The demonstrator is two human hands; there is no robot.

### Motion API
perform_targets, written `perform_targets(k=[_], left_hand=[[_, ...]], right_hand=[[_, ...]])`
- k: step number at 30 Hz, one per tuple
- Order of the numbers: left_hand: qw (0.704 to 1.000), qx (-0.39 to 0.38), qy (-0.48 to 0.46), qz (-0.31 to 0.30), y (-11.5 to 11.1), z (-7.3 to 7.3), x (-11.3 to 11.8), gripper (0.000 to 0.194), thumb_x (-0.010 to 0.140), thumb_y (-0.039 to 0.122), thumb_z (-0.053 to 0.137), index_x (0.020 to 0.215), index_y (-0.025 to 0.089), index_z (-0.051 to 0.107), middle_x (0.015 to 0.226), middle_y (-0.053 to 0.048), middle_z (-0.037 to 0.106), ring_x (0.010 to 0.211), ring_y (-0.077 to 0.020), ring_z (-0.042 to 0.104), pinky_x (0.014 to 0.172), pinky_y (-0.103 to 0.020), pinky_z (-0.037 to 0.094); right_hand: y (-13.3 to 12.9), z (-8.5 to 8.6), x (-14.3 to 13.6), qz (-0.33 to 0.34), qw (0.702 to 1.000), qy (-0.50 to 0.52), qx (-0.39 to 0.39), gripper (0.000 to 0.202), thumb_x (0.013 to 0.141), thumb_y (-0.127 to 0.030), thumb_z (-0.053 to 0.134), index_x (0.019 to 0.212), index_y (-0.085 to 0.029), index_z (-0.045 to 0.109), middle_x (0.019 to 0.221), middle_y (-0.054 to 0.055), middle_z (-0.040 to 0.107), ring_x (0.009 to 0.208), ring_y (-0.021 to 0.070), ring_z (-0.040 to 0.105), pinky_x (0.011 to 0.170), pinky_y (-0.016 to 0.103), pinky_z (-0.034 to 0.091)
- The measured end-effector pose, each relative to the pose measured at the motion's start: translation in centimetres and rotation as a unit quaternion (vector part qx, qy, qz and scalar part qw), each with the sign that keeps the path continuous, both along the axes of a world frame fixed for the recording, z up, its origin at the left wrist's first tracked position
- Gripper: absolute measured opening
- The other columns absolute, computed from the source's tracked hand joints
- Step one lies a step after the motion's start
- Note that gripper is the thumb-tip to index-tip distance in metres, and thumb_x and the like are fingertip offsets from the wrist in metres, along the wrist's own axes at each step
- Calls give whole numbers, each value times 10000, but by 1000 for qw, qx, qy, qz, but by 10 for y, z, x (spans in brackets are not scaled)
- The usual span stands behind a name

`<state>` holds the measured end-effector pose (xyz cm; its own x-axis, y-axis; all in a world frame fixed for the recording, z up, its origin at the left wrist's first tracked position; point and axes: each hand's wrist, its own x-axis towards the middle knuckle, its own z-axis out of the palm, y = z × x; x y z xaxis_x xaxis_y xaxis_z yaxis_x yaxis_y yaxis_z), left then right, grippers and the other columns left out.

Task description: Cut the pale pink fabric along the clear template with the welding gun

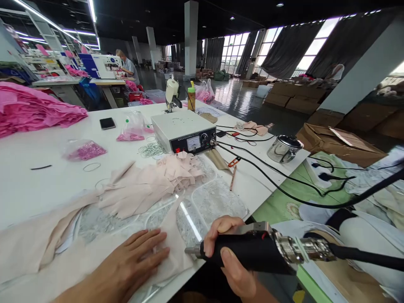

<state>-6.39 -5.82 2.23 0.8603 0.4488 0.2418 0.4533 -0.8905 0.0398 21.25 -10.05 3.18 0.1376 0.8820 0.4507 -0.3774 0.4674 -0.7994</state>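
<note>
My left hand [135,261] lies flat with its fingers spread on a beige fabric piece [173,240] near the table's front edge. Wrapped round a black handheld tool [252,252] is my right hand [233,256]; the tool's metal tip touches or hovers just over the fabric's right edge. Under the fabric is a clear sheet over a grey marbled surface [217,198]. A heap of beige cut pieces [142,185] lies beyond my hands. Farther back stands a white control box [186,132] with a dial, joined to black cables.
Black cables [277,170] cross the right side towards a steel mug [284,149]. An orange cutter [234,162], a phone [107,123], bagged pink pieces [85,150] and pink fabric [34,107] lie on the white table [22,168]. A person [128,67] sits at a distant sewing machine.
</note>
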Motion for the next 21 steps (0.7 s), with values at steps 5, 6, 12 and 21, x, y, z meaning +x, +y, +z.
perform_targets(k=[5,6,12,21], left_hand=[[998,-11,-2,-64,17,14,14,407,1046,152,407,1422,232,542,1430,-71,596,1326,-227,557,1107,-406,474],[997,-13,-9,-69,20,15,18,380,1048,157,416,1390,224,569,1396,-75,623,1304,-224,576,1096,-394,485],[995,8,-38,-88,28,13,26,315,1041,150,443,1293,199,626,1285,-103,683,1195,-229,645,1039,-377,526],[995,9,-62,-82,32,11,39,279,1056,160,430,1239,176,640,1244,-120,684,1189,-238,637,1001,-370,543]], right_hand=[[2,-1,-5,0,1000,12,-8,211,924,-376,627,1050,-255,508,892,15,599,624,141,621,625,354,559],[1,-1,-6,2,1000,5,-7,203,930,-368,617,1059,-258,506,901,16,598,628,140,627,627,350,550],[0,0,-6,12,1000,-16,10,177,944,-336,592,1088,-282,504,932,1,578,632,106,641,620,294,500],[-1,-4,-6,26,1000,15,-6,211,924,-354,614,1090,-295,498,950,5,576,625,114,637,613,300,494]])
